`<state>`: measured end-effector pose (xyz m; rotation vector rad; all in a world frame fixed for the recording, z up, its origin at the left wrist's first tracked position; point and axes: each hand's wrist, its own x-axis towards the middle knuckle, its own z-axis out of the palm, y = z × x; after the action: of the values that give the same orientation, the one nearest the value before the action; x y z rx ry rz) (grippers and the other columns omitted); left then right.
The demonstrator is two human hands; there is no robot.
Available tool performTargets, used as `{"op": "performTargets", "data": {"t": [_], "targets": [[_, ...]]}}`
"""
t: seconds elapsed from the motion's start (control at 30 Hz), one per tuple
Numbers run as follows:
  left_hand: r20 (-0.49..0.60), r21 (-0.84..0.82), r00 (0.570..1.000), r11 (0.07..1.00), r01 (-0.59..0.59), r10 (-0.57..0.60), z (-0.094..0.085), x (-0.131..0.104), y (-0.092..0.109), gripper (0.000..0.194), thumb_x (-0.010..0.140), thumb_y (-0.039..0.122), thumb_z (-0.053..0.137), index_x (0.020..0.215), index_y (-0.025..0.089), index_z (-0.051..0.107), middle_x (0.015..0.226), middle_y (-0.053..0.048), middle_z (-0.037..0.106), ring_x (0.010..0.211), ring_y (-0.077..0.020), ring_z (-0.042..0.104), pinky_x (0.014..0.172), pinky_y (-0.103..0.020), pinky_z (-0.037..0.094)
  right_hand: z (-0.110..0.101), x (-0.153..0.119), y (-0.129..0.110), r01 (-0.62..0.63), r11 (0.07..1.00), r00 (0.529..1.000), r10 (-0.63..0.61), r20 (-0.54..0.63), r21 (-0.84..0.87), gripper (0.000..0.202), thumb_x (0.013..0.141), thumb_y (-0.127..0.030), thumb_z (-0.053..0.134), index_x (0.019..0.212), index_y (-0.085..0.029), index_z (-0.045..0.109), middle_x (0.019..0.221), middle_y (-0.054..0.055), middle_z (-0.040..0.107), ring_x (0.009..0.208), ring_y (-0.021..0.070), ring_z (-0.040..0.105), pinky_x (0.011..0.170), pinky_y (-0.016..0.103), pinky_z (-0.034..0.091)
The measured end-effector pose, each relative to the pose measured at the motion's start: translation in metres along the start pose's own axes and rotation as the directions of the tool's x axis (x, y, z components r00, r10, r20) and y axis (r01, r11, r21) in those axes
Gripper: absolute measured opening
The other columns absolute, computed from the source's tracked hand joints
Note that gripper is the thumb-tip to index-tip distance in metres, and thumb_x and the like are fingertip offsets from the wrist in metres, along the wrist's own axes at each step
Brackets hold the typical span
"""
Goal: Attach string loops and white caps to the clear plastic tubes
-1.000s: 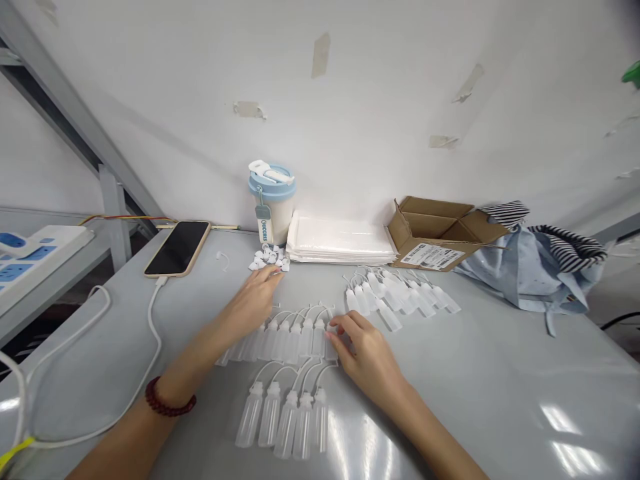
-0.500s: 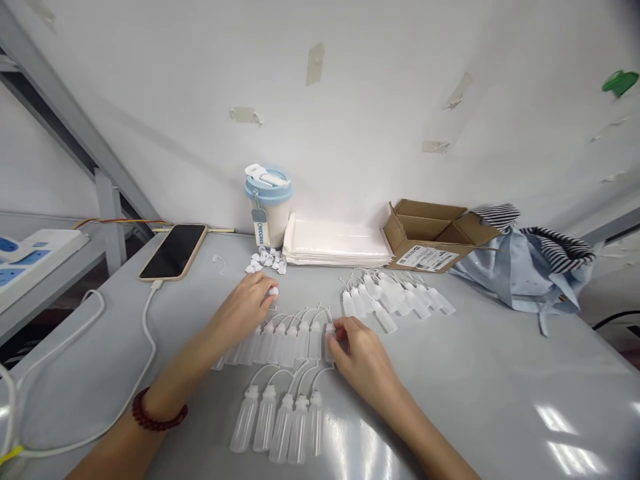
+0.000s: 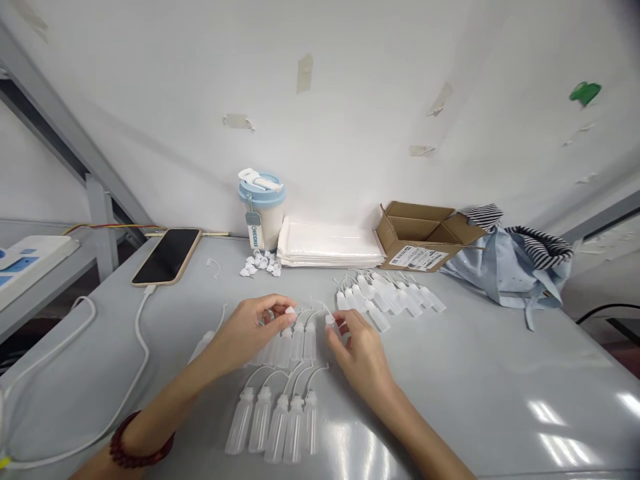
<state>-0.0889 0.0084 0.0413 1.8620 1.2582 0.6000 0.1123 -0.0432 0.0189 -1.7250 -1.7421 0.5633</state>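
Note:
My left hand pinches a small white cap between thumb and fingertips, above a row of small translucent bottles. Just to the right, my right hand grips one small bottle near its top; a thin curved white tube rises from it. Closer to me lies a second row of bottles with thin tubes. Beyond my right hand is a cluster of bottles. A small pile of white caps lies behind my left hand. My left forearm partly covers the middle row.
At the back stand a blue-lidded cup, a stack of white packets, an open cardboard box and a light blue cloth bag. A phone with a white charging cable lies left, near a power strip.
My left hand has moved from beside the cap pile toward my right hand, bringing a white cap. My right hand has lifted its bottle slightly. The view has shifted a little.

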Motion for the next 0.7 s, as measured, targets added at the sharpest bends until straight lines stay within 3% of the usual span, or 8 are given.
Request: {"op": "performTargets", "data": {"t": [0.1, 0.2, 0.4, 0.57, 0.7], "targets": [[0.127, -0.141, 0.992, 0.990, 0.010, 0.008, 0.003, -0.002, 0.004, 0.032, 0.086, 0.045, 0.053, 0.101, 0.022, 0.068, 0.090, -0.002, 0.070, 0.083, -0.0208, 0.063, 0.073, -0.031, 0.049, -0.004, -0.002, -0.004, 0.073, 0.980, 0.997, -0.075, 0.008, 0.186, 0.019, 0.089, -0.027, 0.046, 0.097, -0.017, 0.060, 0.090, 0.008, 0.061, 0.076, 0.0177, 0.059, 0.053, 0.024, 0.045], [0.180, -0.211, 0.983, 0.977, 0.004, 0.035, 0.008, -0.005, 0.007, 0.032, 0.087, 0.042, 0.050, 0.104, 0.021, 0.068, 0.095, -0.003, 0.071, 0.089, -0.0234, 0.063, 0.074, -0.033, 0.051, -0.008, -0.005, -0.009, 0.123, 0.940, 0.986, -0.151, 0.065, 0.319, 0.021, 0.092, -0.027, 0.045, 0.104, -0.021, 0.061, 0.097, 0.007, 0.060, 0.083, 0.0171, 0.059, 0.054, 0.022, 0.047], [0.183, -0.302, 0.979, 0.953, -0.034, 0.093, 0.014, -0.006, 0.011, 0.032, 0.089, 0.037, 0.049, 0.105, 0.018, 0.068, 0.093, -0.004, 0.071, 0.091, -0.0232, 0.062, 0.081, -0.035, 0.049, -0.006, -0.009, -0.009, 0.280, 0.903, 0.952, -0.305, 0.026, 0.326, 0.026, 0.093, -0.020, 0.045, 0.114, -0.023, 0.059, 0.102, 0.008, 0.058, 0.089, 0.0182, 0.059, 0.071, 0.030, 0.053], [0.187, -0.233, 0.975, 0.969, -0.077, 0.122, 0.015, -0.007, 0.012, 0.027, 0.089, 0.033, 0.048, 0.098, 0.019, 0.069, 0.089, -0.003, 0.069, 0.083, -0.0195, 0.061, 0.076, -0.032, 0.048, -0.003, -0.007, -0.004, 0.423, 0.862, 0.903, -0.428, -0.045, 0.278, 0.027, 0.092, -0.013, 0.043, 0.113, -0.022, 0.057, 0.102, 0.009, 0.060, 0.092, 0.0188, 0.060, 0.077, 0.032, 0.052], [0.132, -0.080, 0.976, 0.983, -0.163, 0.173, 0.017, -0.009, 0.012, 0.025, 0.090, 0.030, 0.047, 0.095, 0.020, 0.069, 0.079, -0.001, 0.065, 0.071, -0.0164, 0.058, 0.067, -0.029, 0.047, -0.003, -0.008, -0.004, 0.413, 0.868, 0.910, -0.407, -0.082, 0.276, 0.022, 0.091, -0.014, 0.045, 0.107, -0.020, 0.059, 0.099, 0.010, 0.064, 0.090, 0.0200, 0.061, 0.075, 0.033, 0.052]]}}
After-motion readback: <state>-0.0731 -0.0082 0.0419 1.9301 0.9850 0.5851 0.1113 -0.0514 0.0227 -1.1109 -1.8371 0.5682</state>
